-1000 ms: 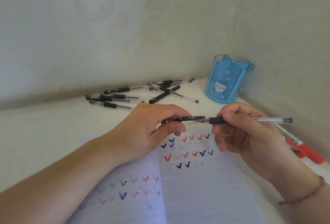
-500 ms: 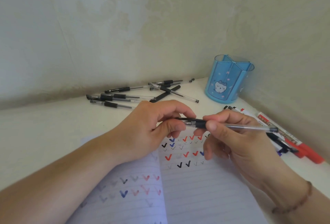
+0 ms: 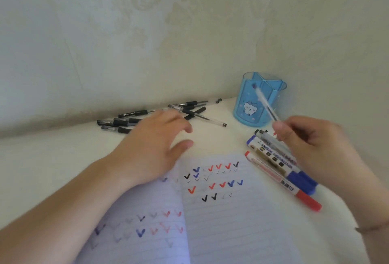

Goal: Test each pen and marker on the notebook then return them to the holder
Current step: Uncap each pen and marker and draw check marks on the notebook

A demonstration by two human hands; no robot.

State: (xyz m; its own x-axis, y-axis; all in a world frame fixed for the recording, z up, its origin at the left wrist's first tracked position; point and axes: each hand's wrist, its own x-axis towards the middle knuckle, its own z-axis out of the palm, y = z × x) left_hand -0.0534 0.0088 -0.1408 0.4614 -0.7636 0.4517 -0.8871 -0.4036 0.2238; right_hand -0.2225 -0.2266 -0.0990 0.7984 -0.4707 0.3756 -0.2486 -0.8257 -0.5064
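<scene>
An open lined notebook (image 3: 227,217) lies in front of me, covered with red, blue and black tick marks. My right hand (image 3: 311,147) grips a clear pen (image 3: 265,103) by its lower end, the barrel tilted up and left in front of the blue holder (image 3: 250,105). My left hand (image 3: 153,147) hovers blurred above the notebook's top left, fingers spread, holding nothing. Several black-grip pens (image 3: 160,116) lie scattered behind it. Whiteboard markers, one blue-capped (image 3: 280,164) and one red-capped (image 3: 286,185), lie right of the notebook, partly under my right hand.
The white table meets a pale patterned wall (image 3: 147,42) at the back and right, forming a corner just behind the holder. A thin bracelet (image 3: 372,229) sits on my right wrist.
My hands have separated: the left let go of the pen and moved left toward the loose pens. My right hand swung the pen upright toward the holder.
</scene>
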